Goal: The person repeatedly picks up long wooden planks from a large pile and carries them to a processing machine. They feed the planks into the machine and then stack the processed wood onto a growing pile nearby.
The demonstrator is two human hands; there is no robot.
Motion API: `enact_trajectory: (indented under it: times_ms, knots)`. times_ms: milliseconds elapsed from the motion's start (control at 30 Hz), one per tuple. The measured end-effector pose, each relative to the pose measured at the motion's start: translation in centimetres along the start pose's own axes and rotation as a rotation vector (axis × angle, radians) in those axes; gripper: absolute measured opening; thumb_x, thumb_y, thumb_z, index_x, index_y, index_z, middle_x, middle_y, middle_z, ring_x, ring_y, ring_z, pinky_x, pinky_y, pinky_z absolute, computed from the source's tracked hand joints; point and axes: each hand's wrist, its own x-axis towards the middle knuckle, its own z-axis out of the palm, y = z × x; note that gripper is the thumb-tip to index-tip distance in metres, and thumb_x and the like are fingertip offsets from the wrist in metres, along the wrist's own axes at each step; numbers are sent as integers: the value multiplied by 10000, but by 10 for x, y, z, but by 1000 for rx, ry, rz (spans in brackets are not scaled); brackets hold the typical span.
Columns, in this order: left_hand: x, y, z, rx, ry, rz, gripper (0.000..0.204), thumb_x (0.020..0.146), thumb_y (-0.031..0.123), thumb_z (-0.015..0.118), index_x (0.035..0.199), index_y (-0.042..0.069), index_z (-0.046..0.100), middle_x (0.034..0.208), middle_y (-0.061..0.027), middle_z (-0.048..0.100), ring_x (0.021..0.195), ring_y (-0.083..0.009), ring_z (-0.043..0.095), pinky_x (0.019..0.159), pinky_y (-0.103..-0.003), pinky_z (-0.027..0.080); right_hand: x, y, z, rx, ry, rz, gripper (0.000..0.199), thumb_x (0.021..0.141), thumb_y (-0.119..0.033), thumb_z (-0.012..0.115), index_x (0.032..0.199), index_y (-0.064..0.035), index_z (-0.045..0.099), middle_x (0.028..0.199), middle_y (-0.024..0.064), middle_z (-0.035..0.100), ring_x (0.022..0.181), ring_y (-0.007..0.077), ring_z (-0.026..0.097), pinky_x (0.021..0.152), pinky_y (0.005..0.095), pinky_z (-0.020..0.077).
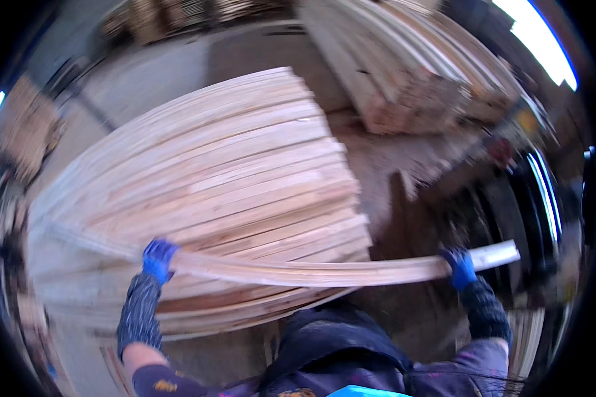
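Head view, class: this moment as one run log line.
left hand: grips wooden board; right hand: grips it near end; nearby: board stack

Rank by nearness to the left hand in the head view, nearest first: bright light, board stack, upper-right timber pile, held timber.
From the left hand:
1. Held timber: in its grip.
2. Board stack: close by, center-left.
3. Timber pile: upper right, beyond the stack.
4. Bright light: far upper right, at the rim.
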Motion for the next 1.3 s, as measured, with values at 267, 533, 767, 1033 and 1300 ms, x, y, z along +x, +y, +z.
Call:
enact_trajectory:
  times_ms: [267, 533, 767, 1033, 1300]
  knots:
    - [47, 142, 13, -123, -39, 121, 680, 535, 354, 872, 1135, 134, 639, 1021, -142, 634, 995, -384, 573, 917, -541, 422, -84, 147, 42, -328, 362, 327, 360, 828, -100, 576, 1180, -131, 645, 1324, 111, 592, 1345, 349, 483, 1100, 447, 443]
    - [103, 314, -38, -164, -100, 218, 786, 597, 467, 822, 1253, 104, 583, 1054, -143, 584, 1014, -378, 528, 967, -569, 365, -113, 199, 40, -200, 20, 706, 1040, 696, -11, 723, 1584, -248, 235, 1646, 79, 225, 1532, 378, 150, 1211, 515, 287]
    - [215, 541, -52, -331, -102, 270, 881, 654, 458, 815, 1393, 82, 518, 1053, -177, 587, 1041, -371, 542, 966, -528, 401, -65, 126, 42, -167, 181, 39, 863, 723, -131, 682, 1526, -229, 382, 1528, 86, 447, 1384, 345, 444, 1182, 524, 304]
    - [235, 624, -32, -525, -73, 250, 957, 752, 485, 786, 1530, 118, 365, 1198, -140, 614, 1083, -331, 583, 1016, -527, 414, -54, 95, 48, 140, 29, -180, 667, 649, -194, 767, 1303, -170, 635, 1143, 123, 678, 1118, 345, 600, 1058, 496, 399]
    - [78, 469, -24, -95, 11, 47, 942, 699, 402, 777, 1517, 132, 395, 1207, -115, 603, 1121, -295, 576, 1087, -538, 368, -105, 211, 64, 16, 196, 65, 463, 861, -96, 534, 1311, -135, 634, 1352, 153, 605, 1313, 354, 509, 1151, 475, 356]
